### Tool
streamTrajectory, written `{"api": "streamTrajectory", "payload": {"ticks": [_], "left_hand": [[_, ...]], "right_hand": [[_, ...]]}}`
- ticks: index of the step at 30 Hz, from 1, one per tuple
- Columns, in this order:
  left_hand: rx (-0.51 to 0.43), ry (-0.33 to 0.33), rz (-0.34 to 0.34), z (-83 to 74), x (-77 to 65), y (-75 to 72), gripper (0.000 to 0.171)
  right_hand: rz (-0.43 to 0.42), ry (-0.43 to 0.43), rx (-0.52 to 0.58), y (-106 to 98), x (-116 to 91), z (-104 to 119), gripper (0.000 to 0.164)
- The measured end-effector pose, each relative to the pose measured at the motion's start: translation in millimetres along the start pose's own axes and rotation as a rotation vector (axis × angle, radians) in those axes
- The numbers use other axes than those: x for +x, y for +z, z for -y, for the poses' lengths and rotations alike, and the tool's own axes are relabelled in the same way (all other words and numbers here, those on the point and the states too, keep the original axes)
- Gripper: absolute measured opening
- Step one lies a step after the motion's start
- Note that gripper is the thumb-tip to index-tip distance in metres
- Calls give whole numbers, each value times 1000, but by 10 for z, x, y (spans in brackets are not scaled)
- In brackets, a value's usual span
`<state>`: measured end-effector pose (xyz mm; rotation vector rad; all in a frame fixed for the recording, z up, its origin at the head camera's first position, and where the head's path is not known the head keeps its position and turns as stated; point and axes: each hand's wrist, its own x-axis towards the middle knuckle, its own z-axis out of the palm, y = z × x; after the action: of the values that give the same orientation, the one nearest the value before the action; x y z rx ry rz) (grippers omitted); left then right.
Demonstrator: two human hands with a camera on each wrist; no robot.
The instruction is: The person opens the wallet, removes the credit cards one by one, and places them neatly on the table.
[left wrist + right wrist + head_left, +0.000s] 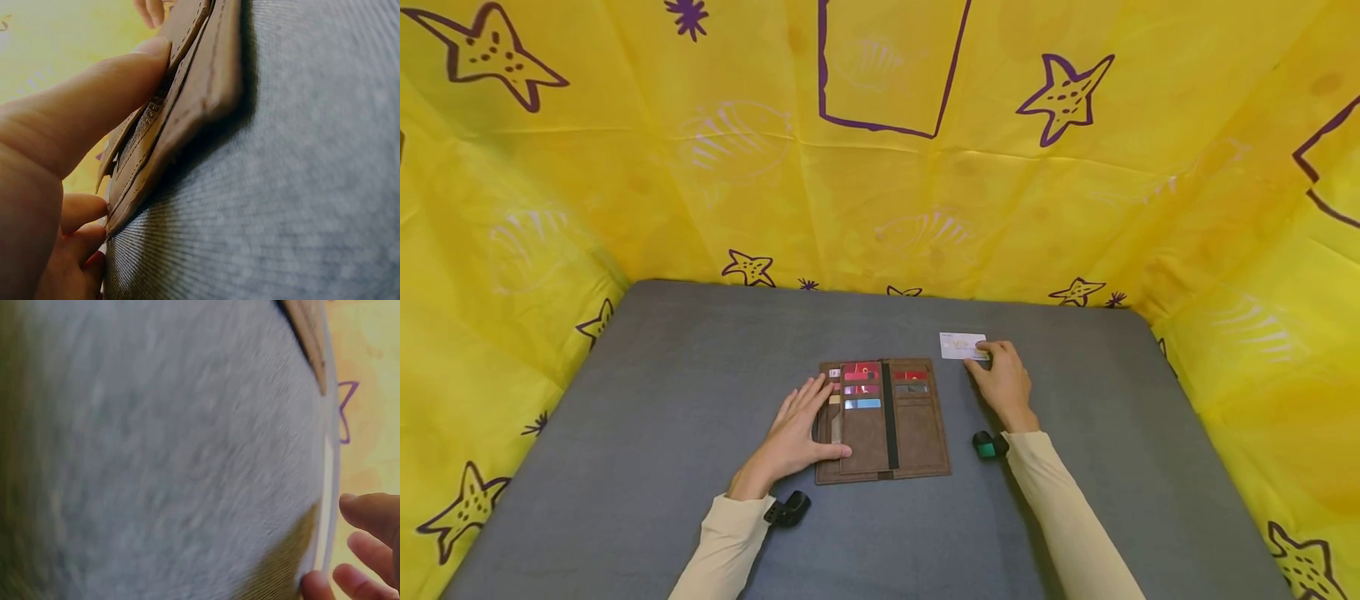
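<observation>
A brown wallet [922, 437] lies spread open on the table, with several cards in its slots and a black strap [890, 417] down the middle. My left hand [792, 429] rests over its left edge, fingers spread and thumb on the inner flap [861, 442]. In the left wrist view, the thumb [119, 81] touches that brown flap, and the other fingers are beside the edge. Right of the wallet's top, a white card with "VIP" lettering [957, 345] lies on the table. My right hand [1006, 382] touches the card's right end; the right wrist view shows its thumb [369, 509] apart from the card.
A grey cloth-covered table [700, 375] surrounds the wallet. Yellow curtains [850, 183] with starfish and fish drawings stand behind it and at both sides. A black device is strapped at each wrist.
</observation>
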<state>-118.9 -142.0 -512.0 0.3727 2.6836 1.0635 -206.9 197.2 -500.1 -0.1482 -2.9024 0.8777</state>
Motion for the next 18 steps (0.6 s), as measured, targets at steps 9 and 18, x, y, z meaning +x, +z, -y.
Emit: {"api": "streamTrajectory", "payload": {"ticks": [9, 18], "left_hand": [[5, -4, -1, -2, -1, -1, 111], [8, -5, -1, 7, 7, 9, 111]], "right_hand": [[17, -150, 78, 59, -116, 135, 27], [178, -282, 162, 122, -203, 252, 18]]}}
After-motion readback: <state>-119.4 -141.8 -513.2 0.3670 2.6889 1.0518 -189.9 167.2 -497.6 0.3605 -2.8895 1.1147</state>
